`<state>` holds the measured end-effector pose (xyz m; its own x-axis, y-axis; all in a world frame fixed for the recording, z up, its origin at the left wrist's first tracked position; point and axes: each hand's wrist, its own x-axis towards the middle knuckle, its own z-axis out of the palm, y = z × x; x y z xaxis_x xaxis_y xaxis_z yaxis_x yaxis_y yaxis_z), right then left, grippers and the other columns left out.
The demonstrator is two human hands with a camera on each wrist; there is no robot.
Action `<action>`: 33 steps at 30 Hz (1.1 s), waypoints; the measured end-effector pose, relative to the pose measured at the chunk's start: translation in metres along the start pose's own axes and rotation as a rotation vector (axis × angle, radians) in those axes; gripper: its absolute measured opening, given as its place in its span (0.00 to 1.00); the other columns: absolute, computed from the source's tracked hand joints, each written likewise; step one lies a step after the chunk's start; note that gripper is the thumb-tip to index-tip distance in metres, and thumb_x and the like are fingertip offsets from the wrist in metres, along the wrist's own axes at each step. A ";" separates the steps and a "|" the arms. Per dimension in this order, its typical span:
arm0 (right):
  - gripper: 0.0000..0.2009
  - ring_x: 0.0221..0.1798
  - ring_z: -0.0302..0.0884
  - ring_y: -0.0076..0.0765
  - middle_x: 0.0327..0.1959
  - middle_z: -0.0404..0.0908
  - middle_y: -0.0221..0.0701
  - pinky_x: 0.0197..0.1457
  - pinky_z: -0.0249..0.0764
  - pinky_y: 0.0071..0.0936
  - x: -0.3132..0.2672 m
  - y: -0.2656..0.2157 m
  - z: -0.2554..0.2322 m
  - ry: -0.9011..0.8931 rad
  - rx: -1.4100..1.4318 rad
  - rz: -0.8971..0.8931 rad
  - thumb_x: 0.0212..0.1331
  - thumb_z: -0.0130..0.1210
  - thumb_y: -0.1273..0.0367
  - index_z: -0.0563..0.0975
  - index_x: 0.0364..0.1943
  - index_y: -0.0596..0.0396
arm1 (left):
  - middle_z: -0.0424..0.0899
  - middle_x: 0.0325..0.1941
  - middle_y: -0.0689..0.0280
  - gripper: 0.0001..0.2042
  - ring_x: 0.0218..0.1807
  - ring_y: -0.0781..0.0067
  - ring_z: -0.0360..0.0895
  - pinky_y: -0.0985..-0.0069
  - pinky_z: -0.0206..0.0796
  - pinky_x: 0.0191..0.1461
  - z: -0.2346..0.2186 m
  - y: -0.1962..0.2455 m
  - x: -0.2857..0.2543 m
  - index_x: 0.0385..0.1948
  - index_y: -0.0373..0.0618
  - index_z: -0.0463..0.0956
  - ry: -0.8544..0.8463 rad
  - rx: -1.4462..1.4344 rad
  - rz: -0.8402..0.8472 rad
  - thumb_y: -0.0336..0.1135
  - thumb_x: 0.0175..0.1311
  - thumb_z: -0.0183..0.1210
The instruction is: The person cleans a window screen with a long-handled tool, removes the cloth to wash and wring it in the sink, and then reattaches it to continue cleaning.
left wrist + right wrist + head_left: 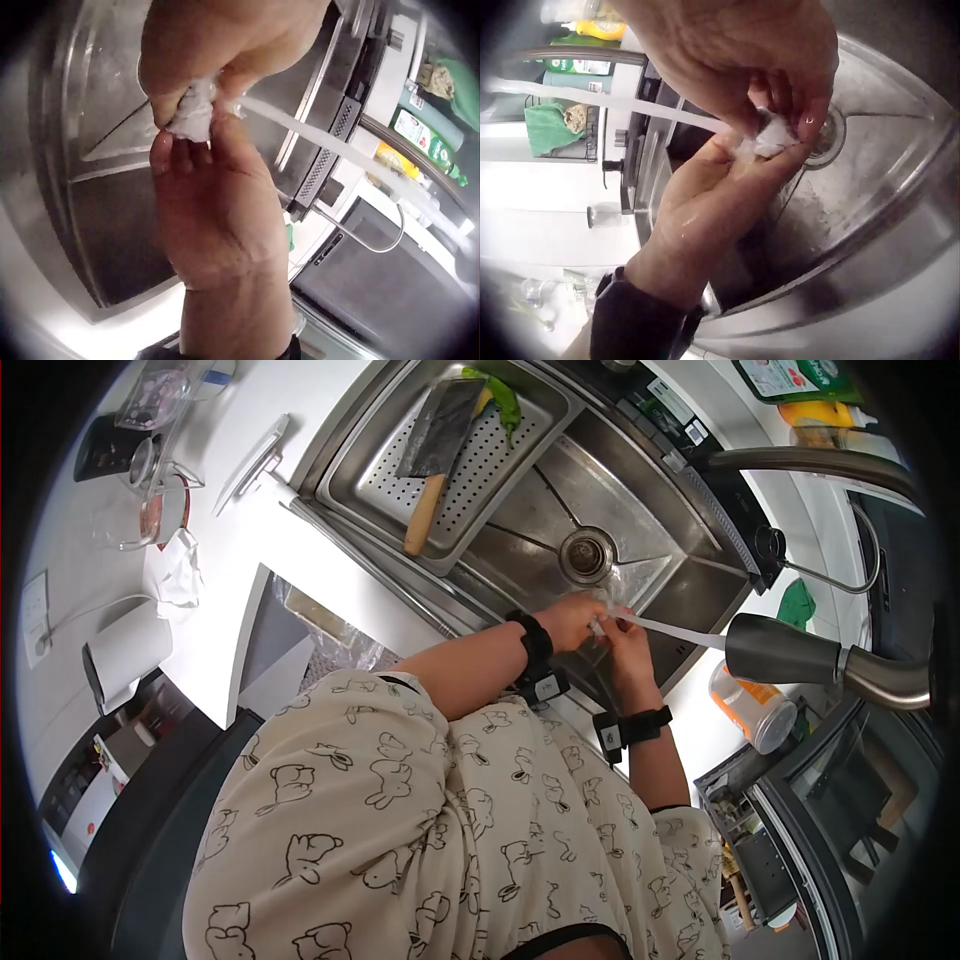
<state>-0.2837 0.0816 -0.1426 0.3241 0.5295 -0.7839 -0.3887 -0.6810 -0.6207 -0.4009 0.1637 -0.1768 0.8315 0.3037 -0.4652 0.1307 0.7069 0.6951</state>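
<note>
Both hands meet over the sink [510, 550] under a running stream of water [670, 629]. Between them is a small white crumpled wad [196, 116], wet and largely covered by fingers; I cannot tell what it is. My left hand [570, 620] holds it from one side, and in the right wrist view the wad [772, 139] sits against the left fingers. My right hand [628, 645] pinches it from the other side with curled fingertips. The stream comes from the grey faucet head [785, 650] at the right and strikes the hands.
A perforated steel tray [395, 520] in the sink holds a cleaver [440, 430] with a wooden handle and a green pepper [505, 405]. The drain [587, 555] lies just beyond the hands. An orange-labelled canister [765, 715] stands right of the sink; bottles [427, 139] line the back.
</note>
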 end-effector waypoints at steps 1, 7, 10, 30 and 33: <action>0.21 0.33 0.67 0.21 0.36 0.72 0.27 0.37 0.67 0.20 0.002 0.000 -0.002 0.036 -0.004 0.031 0.54 0.54 0.71 0.65 0.53 0.56 | 0.73 0.42 0.63 0.09 0.45 0.70 0.72 0.69 0.63 0.49 -0.001 0.003 -0.003 0.43 0.49 0.69 -0.035 0.242 0.108 0.36 0.63 0.46; 0.20 0.34 0.68 0.23 0.37 0.72 0.28 0.35 0.68 0.20 0.007 0.001 -0.001 0.144 0.409 0.114 0.54 0.53 0.73 0.62 0.51 0.54 | 0.72 0.45 0.56 0.13 0.45 0.59 0.73 0.70 0.65 0.49 0.002 0.007 0.005 0.46 0.44 0.67 0.302 -0.524 -0.265 0.32 0.59 0.50; 0.17 0.34 0.69 0.23 0.37 0.71 0.28 0.34 0.67 0.18 0.014 0.005 0.004 0.136 0.376 0.030 0.56 0.51 0.72 0.64 0.50 0.52 | 0.72 0.45 0.58 0.13 0.44 0.58 0.74 0.68 0.66 0.46 0.002 0.011 -0.001 0.46 0.45 0.67 0.495 -0.462 -0.326 0.35 0.60 0.49; 0.24 0.42 0.69 0.32 0.43 0.70 0.35 0.46 0.69 0.28 0.019 0.020 0.026 0.068 -0.057 -0.290 0.59 0.41 0.74 0.55 0.61 0.52 | 0.74 0.41 0.59 0.16 0.47 0.65 0.71 0.69 0.63 0.50 0.022 -0.042 0.016 0.43 0.43 0.68 0.297 0.094 0.159 0.45 0.62 0.45; 0.22 0.48 0.68 0.32 0.48 0.69 0.37 0.52 0.66 0.27 0.029 0.037 0.020 -0.047 0.235 -0.154 0.59 0.39 0.73 0.58 0.60 0.52 | 0.73 0.35 0.60 0.14 0.42 0.65 0.69 0.65 0.62 0.45 0.057 -0.008 0.017 0.31 0.47 0.69 0.613 -0.518 -0.282 0.46 0.63 0.39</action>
<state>-0.3057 0.0816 -0.1888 0.3569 0.6439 -0.6768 -0.5291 -0.4578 -0.7145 -0.3567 0.1265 -0.1589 0.3456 0.2593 -0.9018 -0.0990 0.9658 0.2397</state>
